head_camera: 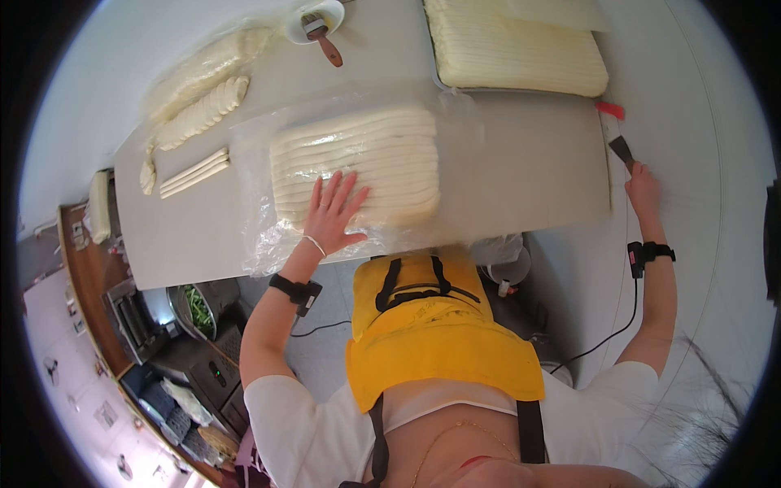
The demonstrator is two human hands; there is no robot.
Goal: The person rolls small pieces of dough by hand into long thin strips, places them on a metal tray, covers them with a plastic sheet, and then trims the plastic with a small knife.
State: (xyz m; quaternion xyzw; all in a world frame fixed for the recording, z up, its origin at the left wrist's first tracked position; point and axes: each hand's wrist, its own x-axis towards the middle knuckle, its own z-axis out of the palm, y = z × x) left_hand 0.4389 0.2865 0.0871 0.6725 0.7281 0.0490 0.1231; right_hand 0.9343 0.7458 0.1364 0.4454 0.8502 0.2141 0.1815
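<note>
My left hand (334,210) lies flat with spread fingers on a plastic-covered block of dough strips (366,158) at the table's front edge. Out to the far right, my right hand (644,188) grips a scraper (622,151) with a dark blade, near the wall beyond the table's right end. A red object (610,110) sits just above the scraper. To the left of the block lie a few thin dough strips (195,172). Behind them are a row of dough pieces (204,114) and a plastic-wrapped dough roll (210,70).
At the back right stands a metal tray (437,76) filled with dough strips. A wooden-handled brush (328,47) rests in a white bowl (335,13) at the back. Below the table's left end is a pot (179,305) of green vegetables.
</note>
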